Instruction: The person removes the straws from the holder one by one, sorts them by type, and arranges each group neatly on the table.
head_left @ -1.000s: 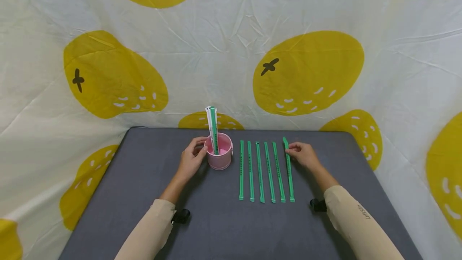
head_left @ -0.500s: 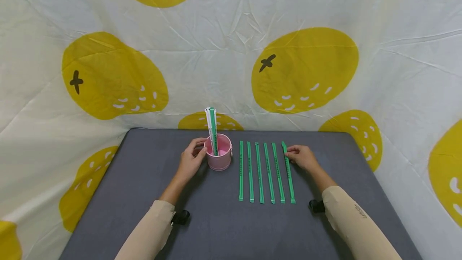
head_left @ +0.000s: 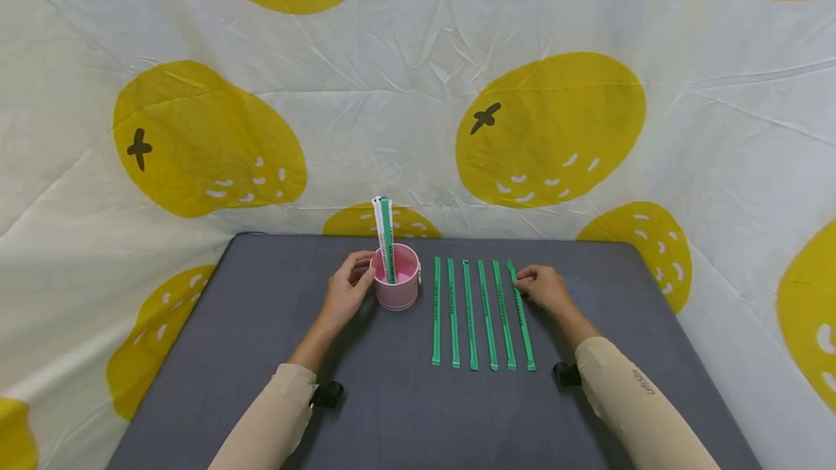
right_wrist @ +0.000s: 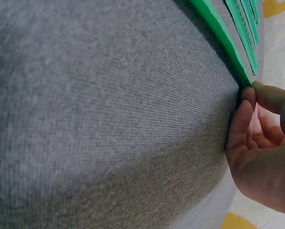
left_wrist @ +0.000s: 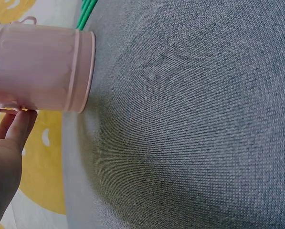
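My left hand (head_left: 346, 289) holds the left side of a small pink bucket (head_left: 397, 297); in the left wrist view its fingertips (left_wrist: 23, 119) touch the bucket near a side lug. Several white and green paper-wrapped straws (head_left: 385, 231) stand in the bucket, leaning slightly left. To its right, several green wrapped straws (head_left: 470, 318) lie side by side in a row. My right hand (head_left: 545, 287) pinches the upper end of the rightmost wrapped straw (head_left: 524, 318) between thumb and finger. That straw (right_wrist: 223, 38) slants a little, its top closer to the neighbouring straw.
A dark grey cloth-covered table (head_left: 405, 419) lies under everything. Behind it hangs a white curtain (head_left: 392, 129) with large yellow fruit prints. Black cameras sit at both wrists, with beige sleeves above them.
My right hand has shifted slightly left, bringing the top of the rightmost straw closer to the row. The left hand and bucket have stayed in place.
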Tool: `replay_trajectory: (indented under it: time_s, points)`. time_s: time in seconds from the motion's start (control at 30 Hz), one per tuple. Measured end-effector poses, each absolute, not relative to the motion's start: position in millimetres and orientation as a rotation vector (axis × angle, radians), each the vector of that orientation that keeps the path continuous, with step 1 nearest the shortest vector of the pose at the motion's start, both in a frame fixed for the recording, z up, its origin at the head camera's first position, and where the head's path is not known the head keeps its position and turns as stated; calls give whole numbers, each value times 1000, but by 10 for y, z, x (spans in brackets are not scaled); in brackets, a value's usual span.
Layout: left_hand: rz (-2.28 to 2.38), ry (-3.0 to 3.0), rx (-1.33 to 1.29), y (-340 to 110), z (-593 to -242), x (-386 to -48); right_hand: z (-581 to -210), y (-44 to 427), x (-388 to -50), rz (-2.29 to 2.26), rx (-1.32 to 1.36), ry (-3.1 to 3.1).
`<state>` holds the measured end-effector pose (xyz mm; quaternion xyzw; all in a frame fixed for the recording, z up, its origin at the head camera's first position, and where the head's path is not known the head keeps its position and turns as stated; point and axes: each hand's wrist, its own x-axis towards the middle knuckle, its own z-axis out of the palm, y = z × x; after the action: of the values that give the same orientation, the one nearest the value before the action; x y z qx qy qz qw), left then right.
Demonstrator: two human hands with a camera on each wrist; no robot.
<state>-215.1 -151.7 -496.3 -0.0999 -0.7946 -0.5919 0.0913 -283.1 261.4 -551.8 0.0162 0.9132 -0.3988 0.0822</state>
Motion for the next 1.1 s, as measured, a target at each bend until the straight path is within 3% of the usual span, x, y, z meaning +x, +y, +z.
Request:
replay_trajectory:
  time_s: [0.57,1.1]
  points:
    - [-1794,-2324,-305,-1491,-4976,-2190,-5485,2589,-2813,-1154,134,2754]
    - [-1762,-2352,-300,-1481,-5028,-2234,-5513,2702,-2820,-1428,142,2568]
